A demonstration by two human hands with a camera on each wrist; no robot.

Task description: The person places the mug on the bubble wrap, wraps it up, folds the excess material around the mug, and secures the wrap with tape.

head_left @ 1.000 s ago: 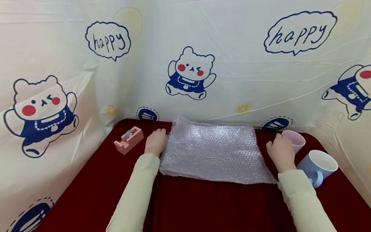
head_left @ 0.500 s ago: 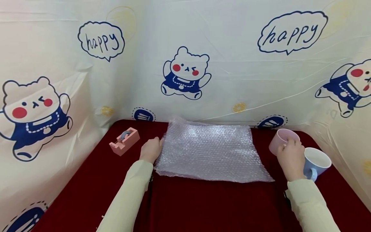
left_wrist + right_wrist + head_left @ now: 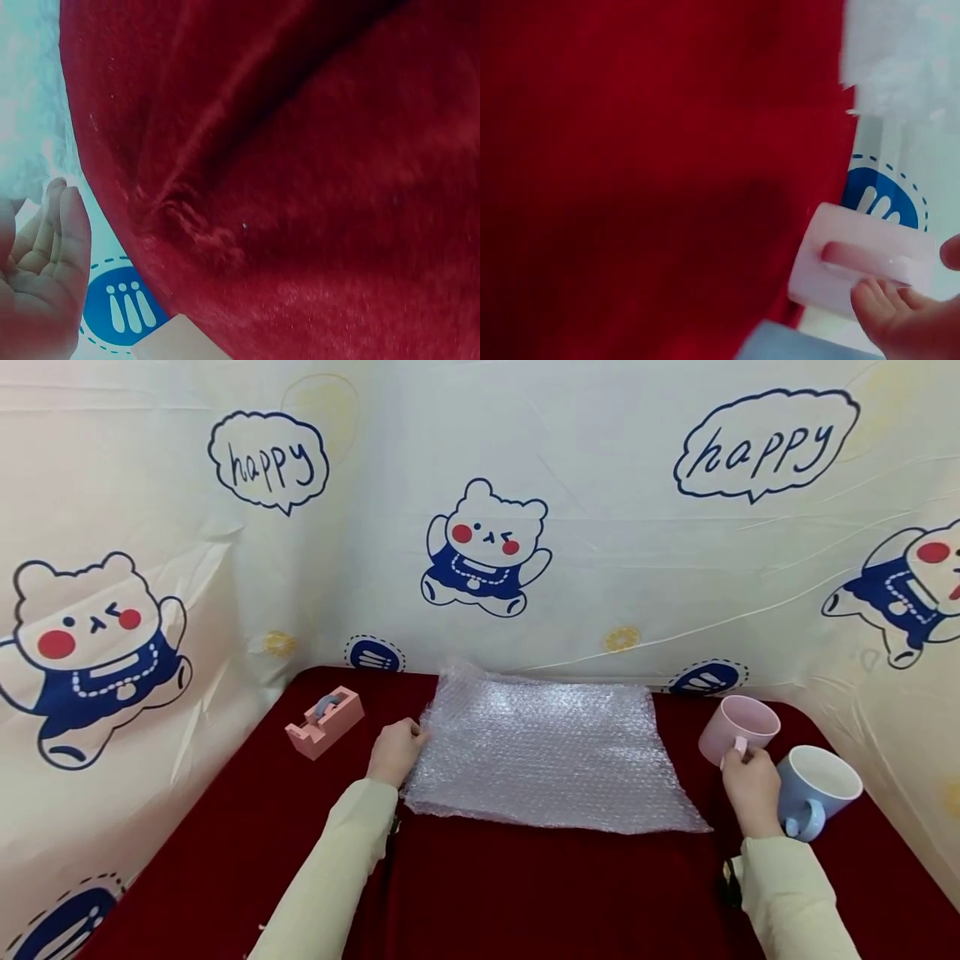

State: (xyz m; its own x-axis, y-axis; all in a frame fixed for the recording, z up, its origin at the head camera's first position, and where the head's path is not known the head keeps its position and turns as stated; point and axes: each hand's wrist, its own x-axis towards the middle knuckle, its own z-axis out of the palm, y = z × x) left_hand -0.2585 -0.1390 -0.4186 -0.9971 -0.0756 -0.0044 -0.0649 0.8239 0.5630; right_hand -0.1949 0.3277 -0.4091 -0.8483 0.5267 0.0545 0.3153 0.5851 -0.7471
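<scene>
A sheet of clear bubble wrap (image 3: 547,752) lies flat on the dark red cloth. At its left edge is my left hand (image 3: 393,752), fingertips right at the border; the left wrist view shows the fingers (image 3: 73,225) extended, not curled round it. My right hand (image 3: 752,785) is at the handle of a pink mug (image 3: 727,731), which stands upright right of the wrap. In the right wrist view, fingertips lie close beside the mug's handle (image 3: 862,259), with the thumb apart from them. Just behind this hand, a light blue mug (image 3: 832,789) stands with its handle toward me.
A pink tape dispenser (image 3: 326,724) with a grey-blue roll stands on the left of the cloth-covered table (image 3: 555,893). A white curtain (image 3: 600,552) printed with bears surrounds the back and sides.
My right hand has shifted from bubble wrap side to the pink mug's rim, then down to its handle, which now faces me. My left hand has moved slightly nearer along the wrap's edge.
</scene>
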